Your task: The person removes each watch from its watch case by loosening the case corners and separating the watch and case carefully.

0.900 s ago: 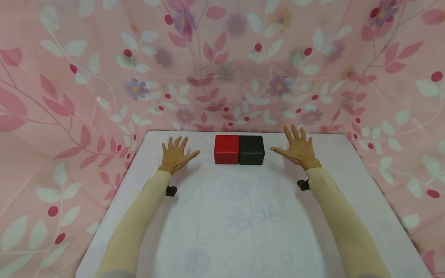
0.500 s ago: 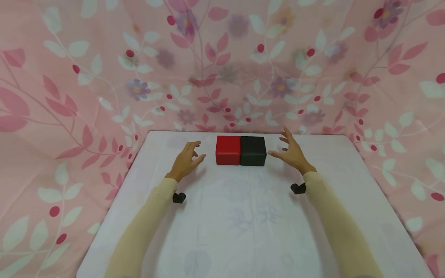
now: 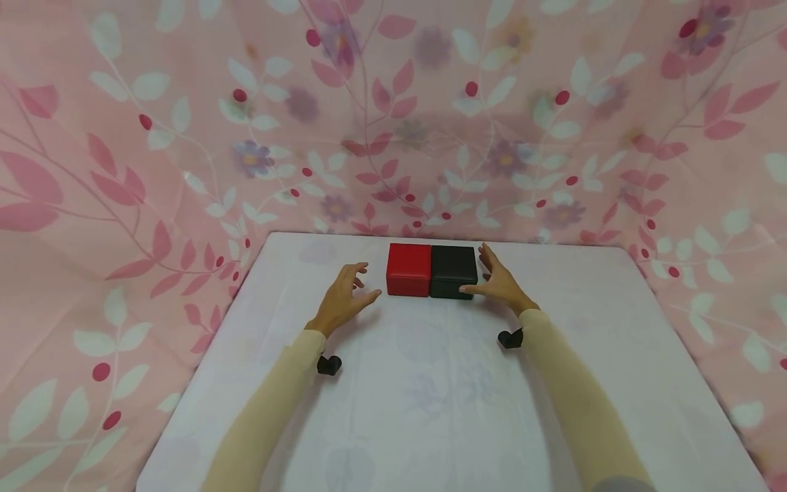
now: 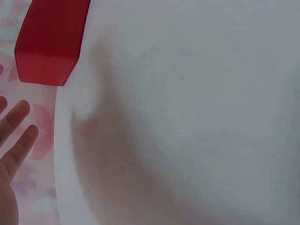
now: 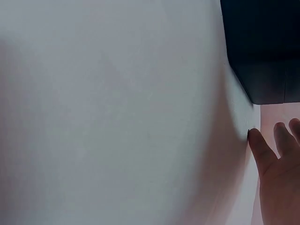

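Observation:
Near the far edge of the white-covered table, a red box and a black box stand side by side, close against each other. My left hand hovers left of the red box, with a gap between them and its fingers slightly bent. My right hand is at the black box's right side, its thumb in front of the box's front face in the head view. Whether it touches is hard to tell; the right wrist view shows its fingers apart from the black box. Neither hand holds anything.
A white cloth with faint prints covers the table. Pink floral fabric hangs behind the far edge and along both sides. A small black wrist camera sits below the left wrist, and another black camera below the right.
Both hands have moved inward toward the boxes, the right one reaching the black box. Their spread fingers have bent and turned inward. The boxes stay put on the table; the view shifted slightly.

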Demonstrator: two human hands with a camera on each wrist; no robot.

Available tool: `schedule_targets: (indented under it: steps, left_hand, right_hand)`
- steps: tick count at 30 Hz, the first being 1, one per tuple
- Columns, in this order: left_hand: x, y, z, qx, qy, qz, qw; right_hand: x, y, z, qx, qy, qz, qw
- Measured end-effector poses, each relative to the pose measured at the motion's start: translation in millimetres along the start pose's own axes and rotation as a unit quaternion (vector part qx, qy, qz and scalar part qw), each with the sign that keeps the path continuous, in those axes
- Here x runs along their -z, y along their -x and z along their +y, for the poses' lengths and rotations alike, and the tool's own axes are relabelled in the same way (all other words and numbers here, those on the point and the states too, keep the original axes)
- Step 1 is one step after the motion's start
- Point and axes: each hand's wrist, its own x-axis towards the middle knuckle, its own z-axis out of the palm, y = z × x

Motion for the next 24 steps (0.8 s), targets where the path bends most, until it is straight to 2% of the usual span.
schedule_targets:
  steps: [3, 8, 16, 24]
  left_hand:
    - [-1.8, 3.3, -1.8, -0.003, 0.004, -0.004, 1.0000]
    - [-3.8, 4.3, -4.2, -0.005, -0.001, -0.008, 1.0000]
    - [-4.8, 3.8, -3.1, -0.020, -0.007, -0.008, 0.9997]
    - [-3.7, 7.7, -4.1, -0.013, -0.016, -0.008, 0.9997]
  right_hand:
    - [-2.6, -9.7, 14.1, 0.006, -0.007, -0.001, 1.000]
    - [-5.8, -22.1, 33.7, 0.003, 0.012, -0.003, 1.000]
    - [-6.3, -20.3, 33.0, -0.002, -0.002, 0.004, 1.000]
    - [-6.7, -17.1, 33.4, 0.002, -0.009, 0.017, 1.000]
